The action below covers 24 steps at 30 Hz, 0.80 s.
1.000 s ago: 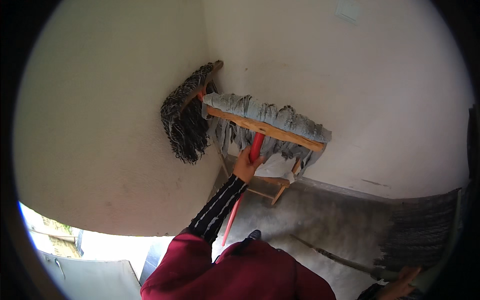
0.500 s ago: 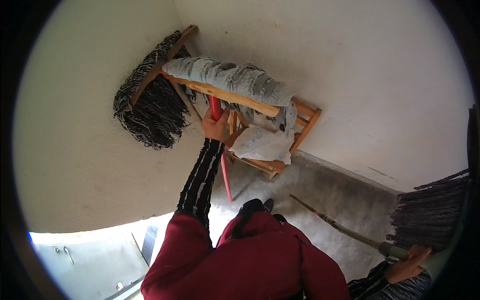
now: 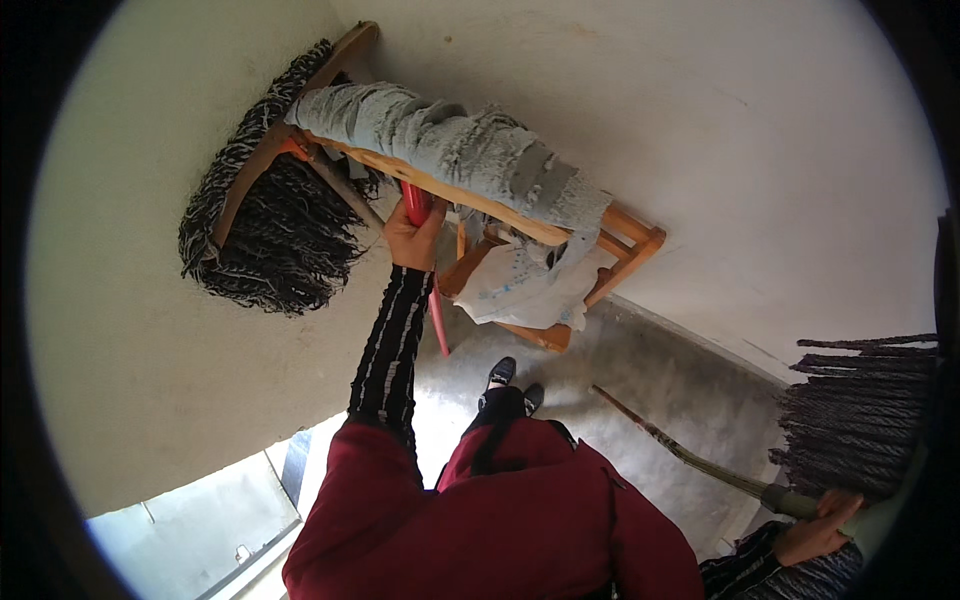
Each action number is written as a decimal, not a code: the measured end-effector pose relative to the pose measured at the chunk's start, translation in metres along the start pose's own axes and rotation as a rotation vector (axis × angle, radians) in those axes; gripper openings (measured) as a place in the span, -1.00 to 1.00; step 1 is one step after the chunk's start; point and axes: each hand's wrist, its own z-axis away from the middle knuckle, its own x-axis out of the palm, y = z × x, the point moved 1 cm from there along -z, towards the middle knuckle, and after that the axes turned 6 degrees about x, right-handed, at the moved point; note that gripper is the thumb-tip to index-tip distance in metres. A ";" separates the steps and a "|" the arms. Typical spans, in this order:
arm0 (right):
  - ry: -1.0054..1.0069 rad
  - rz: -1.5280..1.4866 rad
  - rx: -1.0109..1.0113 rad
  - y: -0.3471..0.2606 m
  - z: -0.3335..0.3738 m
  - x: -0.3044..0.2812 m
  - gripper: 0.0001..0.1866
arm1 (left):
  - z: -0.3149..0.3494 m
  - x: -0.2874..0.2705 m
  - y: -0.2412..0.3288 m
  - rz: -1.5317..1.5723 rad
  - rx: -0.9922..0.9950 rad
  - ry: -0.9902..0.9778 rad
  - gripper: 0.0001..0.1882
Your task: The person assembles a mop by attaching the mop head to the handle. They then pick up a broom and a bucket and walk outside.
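Observation:
My left hand [image 3: 413,236] is closed round the red handle of a mop [image 3: 440,130], just under its wooden head bar. Grey, torn cloth strips hang over that bar. Beside it a second mop [image 3: 290,230] with black-and-white strands leans against the wall, head up. At the lower right my right hand [image 3: 818,530] is closed round the pole of a dark-stranded mop [image 3: 850,420]. Its pole [image 3: 690,455] runs from the hand toward the upper left, ending in a thin tip. The far side of that mop's head is cut off by the picture's dark rim.
Past my left hand a wooden chair [image 3: 630,250] stands by the wall, a white plastic bag [image 3: 525,290] on its seat. Pale walls [image 3: 740,180] meet in the corner behind it. The grey concrete floor [image 3: 650,350] has my feet on it. A pale panel [image 3: 200,530] shows lower left.
The grey mop in my left hand and the black-and-white mop appear larger and higher to the left. My feet show more fully. My right hand keeps its hold on the dark mop.

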 end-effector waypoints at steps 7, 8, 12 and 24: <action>0.138 0.207 0.131 -0.019 -0.005 0.002 -0.59 | -0.009 0.013 0.008 0.035 -0.097 -0.033 -0.78; 0.068 0.234 0.169 -0.025 -0.002 0.005 -0.52 | -0.008 0.017 0.012 0.130 -0.095 -0.044 -0.79; -0.060 0.109 -0.036 -0.069 0.014 0.033 -0.66 | -0.016 0.026 0.022 0.075 -0.050 -0.054 -0.82; -0.161 -0.028 -0.249 -0.123 0.028 0.053 -0.50 | -0.028 0.027 -0.041 -0.237 -0.215 -0.081 -0.77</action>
